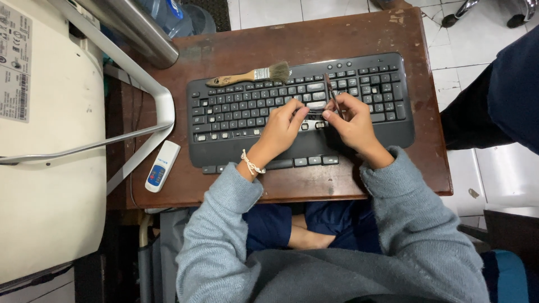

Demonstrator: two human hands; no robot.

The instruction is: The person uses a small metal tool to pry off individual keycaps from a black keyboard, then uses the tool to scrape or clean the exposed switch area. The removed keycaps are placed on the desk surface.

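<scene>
A black keyboard (236, 112) lies across a small brown wooden table (314, 39). My left hand (283, 128) rests on the keyboard's middle, fingertips pinching at a key near the lower rows. My right hand (353, 124) is beside it and holds a thin dark stick-like tool (331, 94), its tip down among the keys between the two hands. A wooden-handled paintbrush (252, 75) lies on the keyboard's top edge at the left, bristles pointing right. Both arms wear grey sleeves; a cord bracelet is on my left wrist.
A white and blue handheld device (160, 167) lies on the table's left front corner. A large white machine (45, 140) with a metal frame (160, 106) stands to the left. Another person's dark-clothed leg (505, 101) is at the right, over white floor tiles.
</scene>
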